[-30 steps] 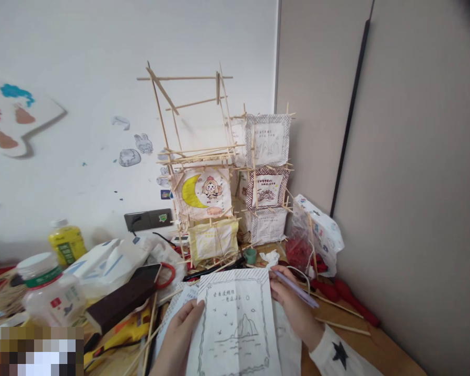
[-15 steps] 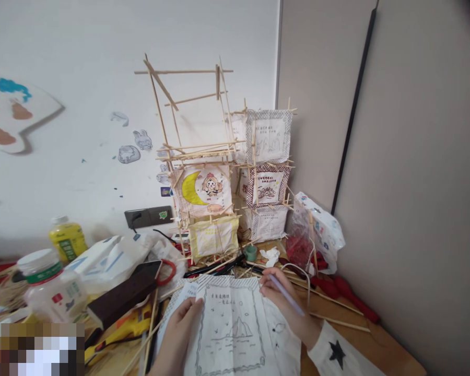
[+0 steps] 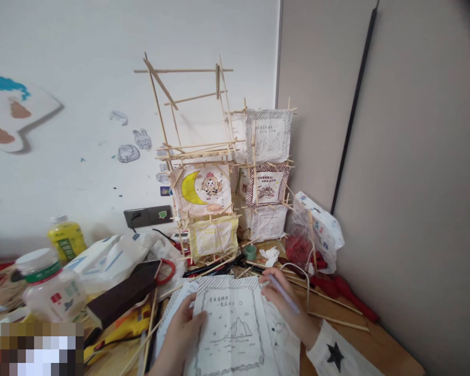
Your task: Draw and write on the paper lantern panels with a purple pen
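Note:
In the head view, a white paper sheet [image 3: 229, 324] with a line drawing of a rocky hill, birds, handwriting and a ruled border lies at the front, over other drawn sheets [image 3: 284, 334]. My left hand [image 3: 184, 324] grips its left edge, thumb on top of the paper; the fingers beneath are partly hidden. A lavender pen [image 3: 284, 293] is held in my right hand [image 3: 284, 308], fingers closed round it at the sheet's upper right edge. The pen's tip is hidden by the fingers. Behind the sheet stands a tiered stick frame [image 3: 209, 151] with drawn paper panels [image 3: 203, 190].
To the left are a capped clear bottle [image 3: 55, 292], a yellow drink bottle [image 3: 66, 240], a dark box [image 3: 123, 297], a yellow glue gun [image 3: 119, 334] and red-handled scissors [image 3: 167, 271]. A plastic bag [image 3: 321, 224] and loose sticks [image 3: 339, 321] lie on the right.
My left hand has shifted slightly up and right, its thumb farther onto the sheet. My right hand stays in nearly the same place with the pen.

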A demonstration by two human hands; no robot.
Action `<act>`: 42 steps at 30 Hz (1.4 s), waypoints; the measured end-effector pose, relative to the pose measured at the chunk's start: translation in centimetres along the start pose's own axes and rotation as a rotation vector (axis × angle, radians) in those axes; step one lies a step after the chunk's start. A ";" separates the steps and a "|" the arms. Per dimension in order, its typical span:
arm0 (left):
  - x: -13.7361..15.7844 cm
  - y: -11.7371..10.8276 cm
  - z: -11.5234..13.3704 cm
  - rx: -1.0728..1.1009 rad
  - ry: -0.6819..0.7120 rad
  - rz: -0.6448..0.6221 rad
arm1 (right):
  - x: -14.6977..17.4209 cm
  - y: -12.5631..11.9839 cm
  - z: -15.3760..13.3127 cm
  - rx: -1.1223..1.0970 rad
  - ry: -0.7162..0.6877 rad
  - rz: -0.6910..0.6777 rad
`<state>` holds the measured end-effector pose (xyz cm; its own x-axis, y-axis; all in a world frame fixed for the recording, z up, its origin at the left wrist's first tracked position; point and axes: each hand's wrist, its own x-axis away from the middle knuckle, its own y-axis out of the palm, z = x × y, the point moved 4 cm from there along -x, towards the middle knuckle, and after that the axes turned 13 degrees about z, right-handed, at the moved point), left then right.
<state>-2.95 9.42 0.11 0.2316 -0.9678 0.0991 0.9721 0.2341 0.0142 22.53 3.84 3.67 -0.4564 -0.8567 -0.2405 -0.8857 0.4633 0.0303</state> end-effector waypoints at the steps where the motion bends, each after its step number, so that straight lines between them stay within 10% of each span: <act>1: 0.0 0.0 0.1 0.000 0.006 -0.002 | 0.0 0.0 -0.1 0.026 0.004 0.003; 16: 2.3 0.9 2.6 0.202 -0.103 -0.041 | 0.4 0.3 0.0 0.027 0.121 -0.016; 32: 6.5 1.7 5.2 0.363 -0.192 -0.503 | 1.2 0.8 -0.1 -0.134 0.130 -0.220; 42: 1.5 1.3 2.1 0.148 0.006 -0.183 | 0.7 0.2 -1.4 -0.116 0.071 -0.174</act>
<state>-1.39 8.44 2.41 0.0528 -0.9957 0.0760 0.9819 0.0656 0.1774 21.92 3.03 4.89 -0.2966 -0.9373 -0.1829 -0.9538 0.2811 0.1062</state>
